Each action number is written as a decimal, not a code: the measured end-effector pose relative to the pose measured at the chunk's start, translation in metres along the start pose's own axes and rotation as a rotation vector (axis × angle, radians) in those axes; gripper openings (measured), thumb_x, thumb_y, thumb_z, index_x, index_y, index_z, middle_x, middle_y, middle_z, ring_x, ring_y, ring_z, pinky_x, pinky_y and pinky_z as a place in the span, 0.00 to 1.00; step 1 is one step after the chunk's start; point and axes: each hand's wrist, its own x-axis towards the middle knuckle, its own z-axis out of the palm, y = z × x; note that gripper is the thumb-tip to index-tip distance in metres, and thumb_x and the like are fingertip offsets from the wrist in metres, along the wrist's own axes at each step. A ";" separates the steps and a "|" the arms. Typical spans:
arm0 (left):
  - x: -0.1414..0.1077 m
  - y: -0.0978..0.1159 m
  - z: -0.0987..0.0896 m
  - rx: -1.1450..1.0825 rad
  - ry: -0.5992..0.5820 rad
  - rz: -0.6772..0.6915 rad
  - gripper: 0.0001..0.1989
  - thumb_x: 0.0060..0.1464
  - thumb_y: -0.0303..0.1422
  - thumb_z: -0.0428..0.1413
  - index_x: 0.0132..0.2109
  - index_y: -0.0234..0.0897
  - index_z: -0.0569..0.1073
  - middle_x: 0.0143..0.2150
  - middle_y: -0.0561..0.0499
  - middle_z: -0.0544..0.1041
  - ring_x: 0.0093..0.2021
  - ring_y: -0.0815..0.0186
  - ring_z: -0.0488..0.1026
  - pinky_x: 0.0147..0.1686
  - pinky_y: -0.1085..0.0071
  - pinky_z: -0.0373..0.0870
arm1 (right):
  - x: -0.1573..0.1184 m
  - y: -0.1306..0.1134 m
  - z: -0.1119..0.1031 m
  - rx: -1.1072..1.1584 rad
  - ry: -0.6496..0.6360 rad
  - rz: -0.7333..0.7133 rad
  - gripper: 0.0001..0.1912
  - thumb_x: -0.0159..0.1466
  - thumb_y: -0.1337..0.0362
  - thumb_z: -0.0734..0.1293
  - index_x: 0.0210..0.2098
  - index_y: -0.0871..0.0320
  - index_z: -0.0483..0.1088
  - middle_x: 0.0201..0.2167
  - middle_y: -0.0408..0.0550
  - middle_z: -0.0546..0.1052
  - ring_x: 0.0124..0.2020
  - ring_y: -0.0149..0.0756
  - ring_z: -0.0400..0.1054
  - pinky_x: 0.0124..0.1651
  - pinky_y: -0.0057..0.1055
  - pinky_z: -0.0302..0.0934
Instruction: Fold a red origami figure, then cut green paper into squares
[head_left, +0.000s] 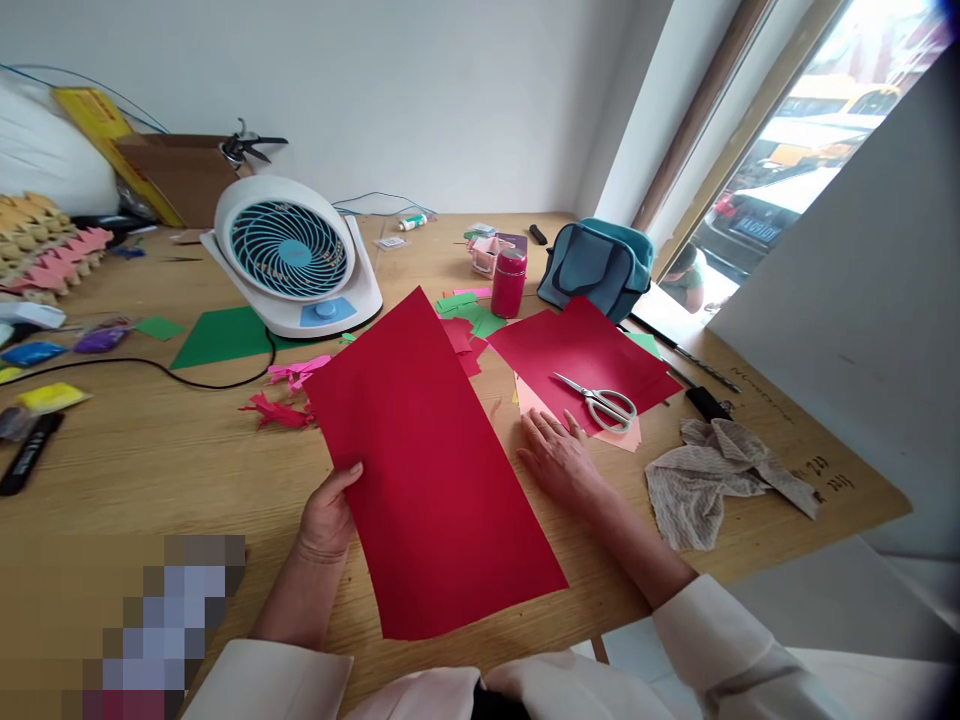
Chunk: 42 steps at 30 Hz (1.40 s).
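Observation:
My left hand (330, 515) grips the left edge of a large red paper sheet (435, 480), thumb on top and the other fingers hidden beneath. The sheet is held up over the table and tilted. To its right, my right hand (561, 455) lies flat with fingers stretched, its fingertips at the edge of a pale pink paper (531, 396). A second red sheet (577, 350) partly covers that pink paper. White-handled scissors (611, 408) rest on the second red sheet, just beyond my right hand, with nothing holding them.
A white fan (292, 255) stands at the back left, its black cord (187, 380) crossing the table. Red and pink paper strips (281, 410) lie left of the sheet. Behind are a red flask (509, 283) and a blue bag (596, 265). A crumpled cloth (705, 480) lies right.

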 end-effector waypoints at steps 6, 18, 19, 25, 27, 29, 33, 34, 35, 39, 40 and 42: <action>-0.010 0.002 0.016 0.051 0.062 -0.041 0.15 0.37 0.29 0.64 0.38 0.35 0.80 0.33 0.51 0.83 0.32 0.60 0.81 0.35 0.67 0.79 | -0.011 -0.003 0.002 0.006 0.051 -0.004 0.24 0.70 0.57 0.58 0.62 0.61 0.63 0.64 0.60 0.66 0.65 0.50 0.58 0.67 0.51 0.40; -0.022 0.002 0.021 0.137 -0.035 -0.041 0.24 0.32 0.30 0.70 0.42 0.35 0.80 0.37 0.50 0.84 0.37 0.59 0.81 0.38 0.68 0.78 | -0.030 0.001 0.014 -0.030 0.155 0.133 0.22 0.70 0.60 0.57 0.61 0.62 0.63 0.59 0.60 0.72 0.59 0.51 0.63 0.66 0.53 0.38; -0.024 0.001 0.021 0.162 -0.055 -0.061 0.24 0.32 0.30 0.70 0.43 0.35 0.80 0.38 0.49 0.84 0.38 0.58 0.81 0.39 0.67 0.78 | -0.031 0.001 0.015 -0.041 0.163 0.148 0.23 0.70 0.60 0.57 0.61 0.63 0.62 0.59 0.60 0.72 0.59 0.52 0.64 0.66 0.54 0.38; -0.026 -0.005 0.016 0.317 -0.195 -0.117 0.22 0.36 0.32 0.71 0.43 0.37 0.80 0.41 0.48 0.84 0.43 0.56 0.81 0.44 0.66 0.76 | -0.034 -0.004 0.011 -0.084 0.157 0.195 0.22 0.69 0.62 0.57 0.59 0.63 0.63 0.57 0.61 0.72 0.56 0.54 0.64 0.63 0.53 0.43; -0.027 -0.007 0.016 0.356 -0.242 -0.156 0.21 0.38 0.33 0.70 0.43 0.37 0.80 0.40 0.48 0.84 0.40 0.57 0.81 0.42 0.66 0.76 | -0.035 -0.009 0.009 -0.088 0.156 0.187 0.21 0.68 0.63 0.57 0.58 0.63 0.64 0.56 0.61 0.73 0.53 0.54 0.65 0.62 0.51 0.44; -0.029 -0.008 0.017 0.396 -0.283 -0.209 0.20 0.40 0.33 0.70 0.43 0.37 0.80 0.39 0.47 0.84 0.38 0.56 0.81 0.40 0.65 0.76 | -0.037 -0.014 0.006 -0.062 0.161 0.154 0.20 0.68 0.64 0.57 0.57 0.63 0.65 0.55 0.61 0.74 0.52 0.53 0.65 0.61 0.49 0.45; -0.035 -0.006 0.020 0.452 -0.349 -0.302 0.17 0.41 0.34 0.69 0.42 0.36 0.80 0.37 0.47 0.84 0.35 0.57 0.81 0.37 0.65 0.76 | -0.044 -0.016 -0.002 0.032 0.161 0.070 0.17 0.69 0.66 0.56 0.55 0.58 0.68 0.49 0.55 0.77 0.50 0.45 0.68 0.58 0.38 0.52; -0.036 -0.006 0.021 0.468 -0.359 -0.319 0.17 0.41 0.34 0.69 0.41 0.36 0.80 0.36 0.47 0.84 0.33 0.57 0.81 0.36 0.65 0.76 | -0.045 -0.011 -0.004 0.044 0.163 0.070 0.17 0.69 0.65 0.56 0.54 0.57 0.68 0.48 0.53 0.78 0.49 0.43 0.69 0.56 0.36 0.54; -0.037 -0.006 0.022 0.488 -0.368 -0.331 0.18 0.41 0.35 0.69 0.41 0.36 0.79 0.35 0.47 0.83 0.32 0.58 0.81 0.35 0.66 0.76 | -0.046 -0.002 -0.006 0.049 0.171 0.085 0.16 0.70 0.65 0.56 0.53 0.57 0.69 0.47 0.52 0.78 0.47 0.42 0.70 0.54 0.35 0.55; -0.041 -0.010 0.026 0.642 -0.389 -0.282 0.19 0.43 0.40 0.67 0.42 0.34 0.79 0.36 0.45 0.83 0.34 0.55 0.80 0.34 0.65 0.75 | -0.037 0.064 -0.017 -0.019 0.233 0.268 0.20 0.69 0.63 0.56 0.55 0.63 0.68 0.51 0.60 0.75 0.50 0.46 0.68 0.50 0.37 0.58; -0.041 -0.012 0.027 0.701 -0.377 -0.232 0.20 0.44 0.41 0.66 0.42 0.34 0.78 0.37 0.45 0.83 0.36 0.54 0.80 0.35 0.64 0.75 | -0.034 0.083 -0.019 -0.051 0.234 0.323 0.20 0.69 0.63 0.56 0.54 0.64 0.69 0.50 0.62 0.75 0.48 0.47 0.69 0.49 0.37 0.59; -0.040 -0.018 0.028 0.824 -0.311 -0.071 0.19 0.44 0.41 0.65 0.43 0.35 0.78 0.41 0.44 0.83 0.42 0.50 0.80 0.39 0.62 0.75 | -0.027 0.118 -0.022 -0.086 0.202 0.374 0.19 0.66 0.63 0.60 0.52 0.64 0.72 0.45 0.62 0.77 0.43 0.48 0.70 0.45 0.37 0.59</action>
